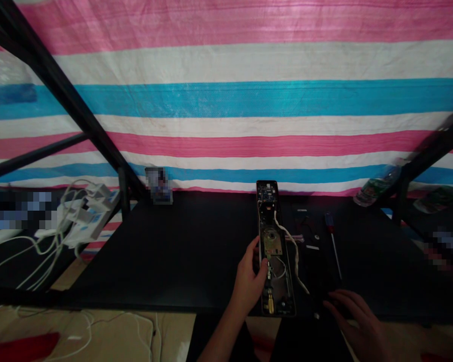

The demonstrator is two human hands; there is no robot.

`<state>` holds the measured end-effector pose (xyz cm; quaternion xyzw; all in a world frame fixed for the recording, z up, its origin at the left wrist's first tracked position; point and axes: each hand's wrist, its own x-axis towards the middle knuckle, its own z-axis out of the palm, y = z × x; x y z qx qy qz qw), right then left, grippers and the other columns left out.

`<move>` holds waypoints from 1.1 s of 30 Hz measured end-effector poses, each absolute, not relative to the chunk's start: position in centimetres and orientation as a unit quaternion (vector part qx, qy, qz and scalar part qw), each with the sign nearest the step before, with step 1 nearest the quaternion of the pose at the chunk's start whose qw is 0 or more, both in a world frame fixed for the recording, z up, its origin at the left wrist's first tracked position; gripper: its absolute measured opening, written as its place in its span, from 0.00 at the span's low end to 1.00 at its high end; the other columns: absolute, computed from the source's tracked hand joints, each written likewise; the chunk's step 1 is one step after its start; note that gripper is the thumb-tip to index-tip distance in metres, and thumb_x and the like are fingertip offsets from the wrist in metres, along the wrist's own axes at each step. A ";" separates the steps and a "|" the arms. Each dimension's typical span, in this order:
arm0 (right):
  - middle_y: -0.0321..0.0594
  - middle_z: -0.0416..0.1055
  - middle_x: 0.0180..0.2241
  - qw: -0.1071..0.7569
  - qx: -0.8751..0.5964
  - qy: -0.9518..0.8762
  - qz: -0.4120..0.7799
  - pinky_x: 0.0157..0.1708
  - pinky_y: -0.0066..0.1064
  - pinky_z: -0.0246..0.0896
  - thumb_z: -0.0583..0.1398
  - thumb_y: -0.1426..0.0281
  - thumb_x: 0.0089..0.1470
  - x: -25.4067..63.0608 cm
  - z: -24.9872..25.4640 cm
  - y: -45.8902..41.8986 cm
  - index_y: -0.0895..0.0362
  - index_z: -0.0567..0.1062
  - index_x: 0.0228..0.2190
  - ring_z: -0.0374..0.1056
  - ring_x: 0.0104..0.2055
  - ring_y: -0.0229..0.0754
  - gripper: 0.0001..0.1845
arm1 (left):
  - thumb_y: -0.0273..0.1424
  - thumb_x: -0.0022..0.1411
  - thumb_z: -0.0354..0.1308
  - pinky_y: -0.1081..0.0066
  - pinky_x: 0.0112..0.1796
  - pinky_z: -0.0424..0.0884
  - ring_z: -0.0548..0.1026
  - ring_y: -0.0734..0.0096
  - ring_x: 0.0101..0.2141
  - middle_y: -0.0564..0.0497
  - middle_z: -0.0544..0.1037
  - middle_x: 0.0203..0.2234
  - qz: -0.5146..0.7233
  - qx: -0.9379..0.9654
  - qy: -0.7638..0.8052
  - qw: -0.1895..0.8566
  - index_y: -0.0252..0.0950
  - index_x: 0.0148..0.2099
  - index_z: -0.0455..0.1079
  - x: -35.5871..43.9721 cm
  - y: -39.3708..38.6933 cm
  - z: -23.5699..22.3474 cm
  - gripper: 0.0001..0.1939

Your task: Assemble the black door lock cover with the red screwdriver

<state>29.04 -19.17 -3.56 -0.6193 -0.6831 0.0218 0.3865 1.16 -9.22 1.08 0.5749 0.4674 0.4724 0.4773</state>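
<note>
A long, narrow electronic door lock housing (275,236) lies with its inside facing up on the black table. A circuit board (268,192) shows at its far end, a round metal mechanism near the middle, and a brass-coloured cylinder (270,301) at the near end. My left hand (249,276) grips the housing's left side, thumb over the edge. From the housing a white cable (292,239) runs out to the right. Beyond that cable, at the table's front edge, my right hand (353,314) has its fingers curled around something dark that I cannot make out.
A screwdriver (334,244) with a blue and red handle lies to the right. Small parts surround a dark flat piece beside the housing. A plastic bottle (377,186) leans at the back right. Power strips (88,211) with tangled cables sit left. Black frame bars (75,115) flank the table.
</note>
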 end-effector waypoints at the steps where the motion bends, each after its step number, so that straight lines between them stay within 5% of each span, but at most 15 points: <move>1: 0.45 0.78 0.38 0.386 -0.626 -0.678 0.008 0.38 0.35 0.76 0.62 0.49 0.57 29.0 -3.9 -19.4 0.53 0.82 0.37 0.77 0.38 0.48 0.21 | 0.29 0.67 0.53 0.63 0.50 0.71 0.77 0.65 0.46 0.46 0.77 0.50 0.473 0.575 0.468 0.477 0.40 0.67 0.58 1.2 -9.2 1.0 0.28; 12: 0.45 0.77 0.40 0.390 -0.601 -0.697 0.041 0.41 0.39 0.75 0.61 0.55 0.61 29.8 -5.0 -19.4 0.52 0.82 0.36 0.75 0.42 0.48 0.15 | 0.29 0.66 0.54 0.62 0.52 0.70 0.77 0.64 0.49 0.45 0.77 0.52 0.475 0.574 0.471 0.472 0.40 0.67 0.59 1.2 -9.3 1.0 0.28; 19: 0.49 0.59 0.66 0.404 -0.680 -0.608 0.067 0.53 0.48 0.71 0.59 0.51 0.60 28.2 -4.2 -20.4 0.55 0.83 0.35 0.68 0.59 0.59 0.22 | 0.29 0.67 0.53 0.62 0.52 0.71 0.77 0.64 0.48 0.46 0.77 0.50 0.481 0.561 0.464 0.488 0.40 0.68 0.57 1.1 -9.3 1.1 0.28; 24: 0.47 0.70 0.58 0.418 -0.714 -0.552 0.108 0.40 0.35 0.77 0.60 0.48 0.56 27.2 -3.4 -20.8 0.54 0.84 0.35 0.76 0.49 0.52 0.24 | 0.29 0.68 0.52 0.62 0.52 0.70 0.77 0.64 0.49 0.45 0.76 0.51 0.484 0.558 0.462 0.491 0.40 0.68 0.56 1.1 -9.3 0.8 0.27; 33: 0.45 0.81 0.44 0.412 -0.746 -0.485 0.196 0.35 0.31 0.77 0.63 0.45 0.48 27.1 -3.1 -20.6 0.52 0.84 0.35 0.78 0.45 0.54 0.26 | 0.30 0.69 0.51 0.61 0.55 0.68 0.75 0.63 0.52 0.44 0.75 0.53 0.475 0.574 0.473 0.471 0.40 0.68 0.56 1.1 -9.3 0.7 0.26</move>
